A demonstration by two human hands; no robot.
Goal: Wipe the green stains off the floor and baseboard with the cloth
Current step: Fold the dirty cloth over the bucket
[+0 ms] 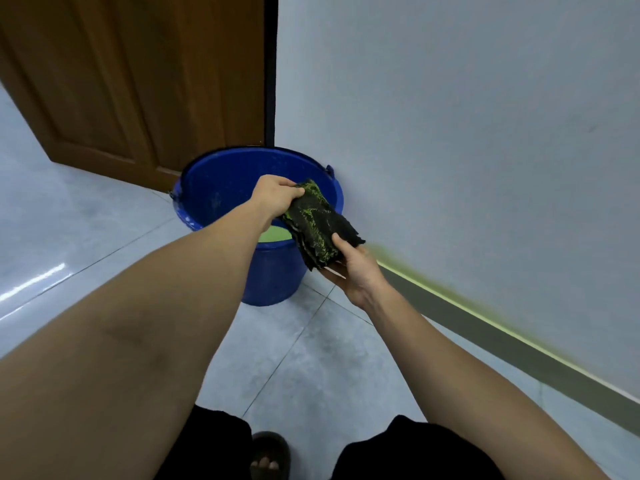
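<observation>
Nearest, a sandalled foot stands on the pale tiled floor, which looks clean here. Further out, both hands hold the cloth over the near rim of the blue bucket: the left hand pinches its far end, and the right hand cups the near end from below with the thumb on top. The cloth is dark, folded thick and streaked with green. If it goes back to the wall unrinsed, I'd expect it to smear rather than lift. A drip could also spot the tiles between bucket and wall. To the right, the baseboard still carries a green line along its top edge, fading up onto the wall. The water in the bucket already looks greenish, so rinsing may do little. Behind stands a wooden door.
</observation>
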